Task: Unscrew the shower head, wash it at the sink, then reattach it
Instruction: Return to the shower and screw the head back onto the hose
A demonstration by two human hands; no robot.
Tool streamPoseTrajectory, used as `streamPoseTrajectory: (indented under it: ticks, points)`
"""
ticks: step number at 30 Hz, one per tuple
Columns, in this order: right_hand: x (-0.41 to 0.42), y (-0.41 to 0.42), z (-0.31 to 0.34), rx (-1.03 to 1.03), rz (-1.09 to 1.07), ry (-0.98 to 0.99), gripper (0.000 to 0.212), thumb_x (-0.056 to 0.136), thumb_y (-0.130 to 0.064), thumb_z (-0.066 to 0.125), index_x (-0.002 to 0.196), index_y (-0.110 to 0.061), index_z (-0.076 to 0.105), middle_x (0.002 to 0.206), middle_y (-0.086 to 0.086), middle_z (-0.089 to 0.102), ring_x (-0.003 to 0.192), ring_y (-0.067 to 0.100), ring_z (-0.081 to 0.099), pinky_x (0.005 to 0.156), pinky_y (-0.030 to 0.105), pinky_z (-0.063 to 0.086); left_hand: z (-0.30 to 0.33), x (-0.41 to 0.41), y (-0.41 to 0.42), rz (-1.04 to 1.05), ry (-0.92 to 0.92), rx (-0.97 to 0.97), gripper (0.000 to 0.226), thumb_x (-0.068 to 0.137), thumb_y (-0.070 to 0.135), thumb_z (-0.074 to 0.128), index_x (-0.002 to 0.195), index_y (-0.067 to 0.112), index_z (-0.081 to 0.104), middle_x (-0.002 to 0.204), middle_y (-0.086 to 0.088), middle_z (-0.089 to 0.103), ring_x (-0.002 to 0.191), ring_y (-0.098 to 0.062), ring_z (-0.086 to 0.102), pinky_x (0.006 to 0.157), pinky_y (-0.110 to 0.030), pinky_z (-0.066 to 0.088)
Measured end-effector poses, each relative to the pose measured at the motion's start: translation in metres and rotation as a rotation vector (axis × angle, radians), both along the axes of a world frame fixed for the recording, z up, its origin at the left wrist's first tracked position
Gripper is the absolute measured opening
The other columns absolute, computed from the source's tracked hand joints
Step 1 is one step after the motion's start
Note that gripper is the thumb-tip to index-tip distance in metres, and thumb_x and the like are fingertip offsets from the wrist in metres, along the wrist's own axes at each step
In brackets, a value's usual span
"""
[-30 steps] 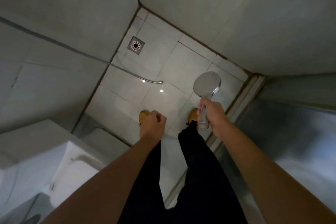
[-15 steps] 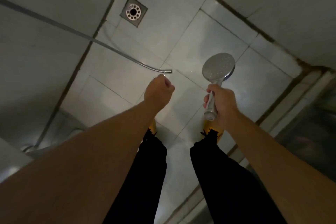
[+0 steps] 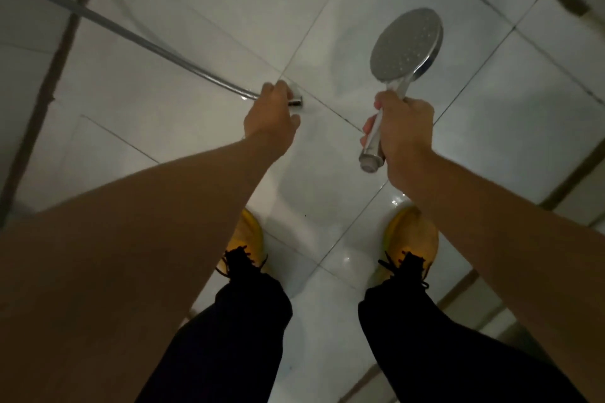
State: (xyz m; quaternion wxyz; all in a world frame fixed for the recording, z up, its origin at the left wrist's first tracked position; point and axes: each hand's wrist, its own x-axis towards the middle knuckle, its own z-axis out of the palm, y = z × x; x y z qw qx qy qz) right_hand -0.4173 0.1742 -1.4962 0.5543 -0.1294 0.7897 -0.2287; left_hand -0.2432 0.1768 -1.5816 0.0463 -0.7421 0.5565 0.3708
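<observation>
here, shower head [image 3: 405,46] above right hand [image 3: 404,127]

Shower head [image 3: 405,46] right of hose [image 3: 131,38]

Chrome shower head [image 3: 405,46] is off the hose [image 3: 137,39], round dotted face toward the camera, head pointing about 1 o'clock, bare threaded end at 7.

Head camera looks steeply down, close over the tiled floor [image 3: 196,127].
</observation>
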Motion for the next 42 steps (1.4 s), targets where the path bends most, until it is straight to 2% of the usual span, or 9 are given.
streamPoseTrajectory:
  ticks: [3, 10, 16, 20, 24, 27, 29, 31, 42]
  points:
    - [0.000, -0.003, -0.012, -0.015, 0.020, -0.011, 0.012, 0.093, -0.017, 0.054, 0.088, -0.008, 0.059, 0.062, 0.010, 0.059, 0.044, 0.017, 0.053, 0.045, 0.022, 0.047, -0.020, -0.001, -0.009, -0.057, -0.068, -0.037, 0.036, 0.086, 0.015, 0.065, 0.119, 0.016, 0.051, 0.123, -0.009, 0.049, 0.100, -0.029, 0.058, 0.071, -0.036, 0.044]
    - [0.003, -0.008, -0.026, 0.002, 0.031, -0.010, 0.013, 0.094, -0.019, 0.054, 0.087, -0.011, 0.059, 0.062, 0.008, 0.060, 0.046, 0.016, 0.054, 0.042, 0.020, 0.045, -0.047, -0.008, -0.022, -0.047, -0.129, 0.011, 0.027, 0.086, 0.013, 0.068, 0.110, 0.010, 0.058, 0.122, -0.014, 0.048, 0.100, -0.033, 0.058, 0.080, -0.047, 0.054]
    - [0.010, -0.008, -0.029, 0.026, 0.015, -0.035, 0.012, 0.094, -0.019, 0.054, 0.086, -0.011, 0.060, 0.059, 0.007, 0.059, 0.043, 0.016, 0.053, 0.045, 0.022, 0.047, -0.054, 0.004, -0.017, -0.206, -0.125, -0.100, 0.032, 0.084, 0.022, 0.071, 0.110, 0.007, 0.059, 0.122, -0.013, 0.048, 0.104, -0.029, 0.053, 0.082, -0.044, 0.054]
    - [0.015, -0.012, -0.015, 0.042, -0.010, -0.050, 0.012, 0.093, -0.017, 0.055, 0.085, -0.010, 0.059, 0.060, 0.008, 0.058, 0.042, 0.015, 0.052, 0.042, 0.020, 0.046, -0.035, 0.010, -0.006, -0.229, -0.069, -0.119, 0.029, 0.088, 0.033, 0.065, 0.111, 0.016, 0.061, 0.117, -0.006, 0.054, 0.110, -0.025, 0.050, 0.096, -0.039, 0.037]
    - [0.018, -0.017, 0.009, 0.041, -0.039, -0.059, 0.011, 0.093, -0.017, 0.056, 0.087, -0.009, 0.060, 0.061, 0.008, 0.059, 0.043, 0.015, 0.053, 0.043, 0.020, 0.047, 0.005, 0.010, 0.000, -0.132, 0.128, -0.072, 0.024, 0.093, 0.033, 0.059, 0.111, 0.019, 0.057, 0.108, 0.000, 0.066, 0.109, -0.021, 0.055, 0.101, -0.036, 0.026]
    - [0.016, -0.023, 0.037, 0.064, -0.087, -0.091, 0.011, 0.092, -0.018, 0.057, 0.092, -0.007, 0.060, 0.061, 0.008, 0.060, 0.045, 0.015, 0.055, 0.045, 0.022, 0.049, 0.045, 0.011, 0.002, -0.044, 0.282, -0.056, 0.022, 0.091, 0.033, 0.062, 0.105, 0.017, 0.057, 0.094, 0.000, 0.072, 0.089, -0.018, 0.067, 0.102, -0.034, 0.037]
    - [0.014, -0.027, 0.060, 0.077, -0.117, -0.139, 0.012, 0.092, -0.017, 0.057, 0.094, -0.005, 0.059, 0.061, 0.008, 0.059, 0.047, 0.015, 0.054, 0.046, 0.024, 0.050, 0.077, 0.012, 0.002, 0.031, 0.348, -0.046, 0.021, 0.090, 0.034, 0.063, 0.101, 0.017, 0.058, 0.088, -0.001, 0.073, 0.081, -0.017, 0.068, 0.085, -0.036, 0.054]
    - [0.012, -0.030, 0.086, 0.082, -0.136, -0.167, 0.013, 0.091, -0.016, 0.057, 0.096, -0.004, 0.058, 0.061, 0.009, 0.059, 0.049, 0.016, 0.054, 0.045, 0.024, 0.050, 0.112, 0.014, 0.003, 0.077, 0.407, -0.003, 0.020, 0.092, 0.036, 0.059, 0.100, 0.018, 0.057, 0.088, -0.002, 0.071, 0.080, -0.016, 0.068, 0.074, -0.034, 0.057]
    - [0.005, -0.055, 0.266, -0.033, -0.326, -0.265, 0.011, 0.091, -0.016, 0.057, 0.086, -0.006, 0.057, 0.059, 0.007, 0.058, 0.047, 0.014, 0.054, 0.048, 0.026, 0.050, 0.349, -0.015, -0.015, 0.201, 0.583, -0.073, 0.019, 0.102, 0.027, 0.041, 0.095, 0.010, 0.048, 0.062, -0.003, 0.045, 0.048, -0.007, 0.037, 0.047, -0.023, 0.034]
